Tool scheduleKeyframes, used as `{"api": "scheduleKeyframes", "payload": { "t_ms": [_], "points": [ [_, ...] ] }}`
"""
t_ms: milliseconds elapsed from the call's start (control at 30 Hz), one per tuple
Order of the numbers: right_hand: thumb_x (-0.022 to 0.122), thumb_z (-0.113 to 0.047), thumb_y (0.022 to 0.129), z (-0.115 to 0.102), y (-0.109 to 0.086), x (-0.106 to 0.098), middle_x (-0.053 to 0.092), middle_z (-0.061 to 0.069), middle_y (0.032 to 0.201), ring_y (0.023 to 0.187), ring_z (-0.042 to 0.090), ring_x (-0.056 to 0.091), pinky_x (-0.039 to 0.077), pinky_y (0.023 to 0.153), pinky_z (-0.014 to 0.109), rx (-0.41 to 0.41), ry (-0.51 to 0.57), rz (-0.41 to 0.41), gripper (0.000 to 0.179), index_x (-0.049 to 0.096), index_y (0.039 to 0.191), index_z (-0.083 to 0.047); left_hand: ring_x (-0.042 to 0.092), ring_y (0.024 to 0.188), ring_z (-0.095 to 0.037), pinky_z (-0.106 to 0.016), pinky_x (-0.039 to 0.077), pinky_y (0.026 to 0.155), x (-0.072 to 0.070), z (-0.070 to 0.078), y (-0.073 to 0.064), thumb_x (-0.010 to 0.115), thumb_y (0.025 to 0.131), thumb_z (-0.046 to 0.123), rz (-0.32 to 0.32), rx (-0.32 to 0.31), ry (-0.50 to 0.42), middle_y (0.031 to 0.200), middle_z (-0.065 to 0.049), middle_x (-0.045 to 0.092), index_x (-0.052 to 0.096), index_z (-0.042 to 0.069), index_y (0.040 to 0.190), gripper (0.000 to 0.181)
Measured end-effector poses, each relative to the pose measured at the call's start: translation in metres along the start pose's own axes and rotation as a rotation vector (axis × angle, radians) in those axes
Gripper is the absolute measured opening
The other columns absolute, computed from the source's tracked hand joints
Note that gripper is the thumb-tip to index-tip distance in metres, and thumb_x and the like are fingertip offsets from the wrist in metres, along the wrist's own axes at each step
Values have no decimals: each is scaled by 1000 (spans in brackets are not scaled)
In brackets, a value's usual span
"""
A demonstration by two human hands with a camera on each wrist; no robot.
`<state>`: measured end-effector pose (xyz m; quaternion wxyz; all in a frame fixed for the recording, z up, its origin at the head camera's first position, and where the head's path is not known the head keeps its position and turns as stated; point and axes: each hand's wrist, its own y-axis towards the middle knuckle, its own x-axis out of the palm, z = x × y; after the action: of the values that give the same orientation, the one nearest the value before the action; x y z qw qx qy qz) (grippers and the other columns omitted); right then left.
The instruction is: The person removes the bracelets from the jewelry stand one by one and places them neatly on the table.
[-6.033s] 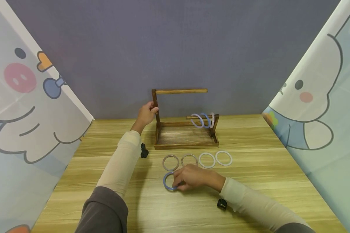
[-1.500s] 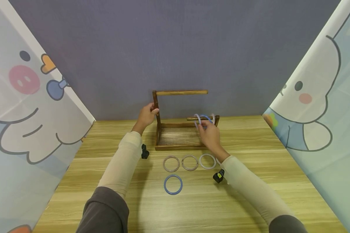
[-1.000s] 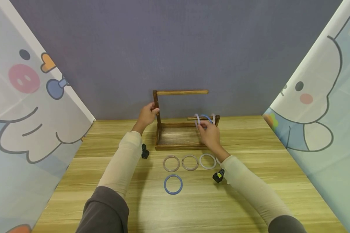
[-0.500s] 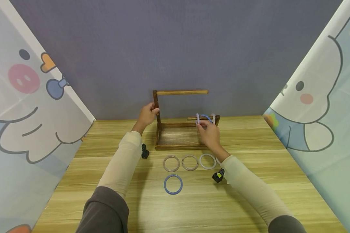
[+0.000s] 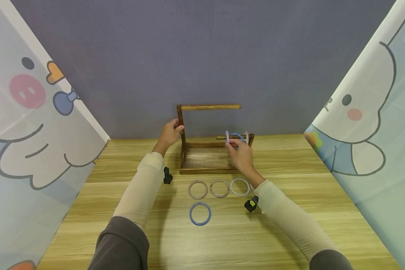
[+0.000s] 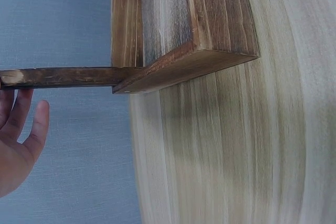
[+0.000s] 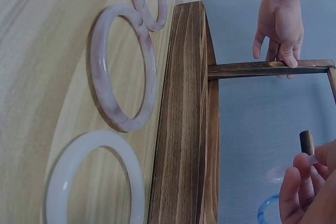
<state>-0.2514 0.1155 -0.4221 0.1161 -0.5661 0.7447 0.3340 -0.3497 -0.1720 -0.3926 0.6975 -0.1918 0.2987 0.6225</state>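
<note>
My left hand (image 5: pixel 170 134) grips the tall post of a dark wooden bangle rack (image 5: pixel 192 171), thumb in front and fingers behind. At the rack's short lower rod (image 5: pixel 220 137), my right hand (image 5: pixel 242 153) pinches a lavender bangle (image 5: pixel 227 135), which stands nearly edge-on to the head view. Further right along that rod hang a blue bangle (image 5: pixel 237 134) and a pale pink bangle (image 5: pixel 247 136), partly behind my fingers. The rod's end (image 7: pixel 306 142) pokes out beside my fingertips in the right wrist view. The upper rod (image 5: pixel 210 107) carries no bangle.
On the table before the rack lie two mauve-brown bangles (image 5: pixel 198 198) and a white bangle (image 5: pixel 240 195); another is mostly hidden by my right wrist. Nearer lies a second blue bangle (image 5: pixel 199 224). A grey wall panel (image 5: pixel 209 56) stands behind.
My right hand has gone from the blue bangle on the table to the lavender bangle on the rack. That bangle has turned edge-on and just now shifted slightly left. My left hand stays put.
</note>
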Motion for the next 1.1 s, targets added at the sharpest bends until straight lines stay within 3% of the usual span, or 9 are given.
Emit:
{"api": "scheduleKeyframes", "payload": {
  "t_ms": [200, 433, 600, 800, 1100],
  "points": [
    [72, -26, 97, -2, -1, 3, 79, 10, 97, 64, 15, 61, 40, 50, 22, -3, -4, -18, 20, 78, 108, -11, 60, 122, -35, -53, 47, 105, 1, 0, 1, 49, 109, 31, 0, -2, -2, 122, -15, 65, 50, 7, 146, 44],
    [73, -21, 96, -5, -2, 7, 79, 11, 96, 63, 20, 68, 42, 51, 23, -57, 21, -2, 18, 78, 107, -9, 61, 120, -35, -53, 48, 105, 2, 0, 2, 49, 109, 30, 3, 8, -1, 122, -15, 66, 51, 7, 145, 43],
    [73, -22, 96, -9, -2, 12, 79, 10, 96, 59, 15, 65, 45, 52, 24, -46, 36, -19, 18, 78, 108, -10, 60, 122, -36, -53, 47, 105, 1, -1, 2, 48, 109, 32, 2, 7, 5, 126, -16, 64, 49, 6, 147, 46],
    [72, -23, 97, -16, -4, 17, 79, 10, 101, 58, 12, 62, 39, 48, 22, -33, 48, -57, 20, 78, 110, -9, 57, 126, -37, -54, 46, 107, 0, -2, 0, 47, 110, 34, -10, -11, 15, 138, -18, 59, 41, 5, 154, 53],
    [71, -23, 97, -25, -8, 24, 79, 9, 101, 69, 21, 74, 54, 54, 27, -88, 49, -88, 22, 77, 112, -8, 57, 126, -38, -54, 46, 107, 0, 1, 0, 47, 110, 32, -5, -16, 17, 137, -19, 59, 41, 4, 154, 52]
  ]
}}
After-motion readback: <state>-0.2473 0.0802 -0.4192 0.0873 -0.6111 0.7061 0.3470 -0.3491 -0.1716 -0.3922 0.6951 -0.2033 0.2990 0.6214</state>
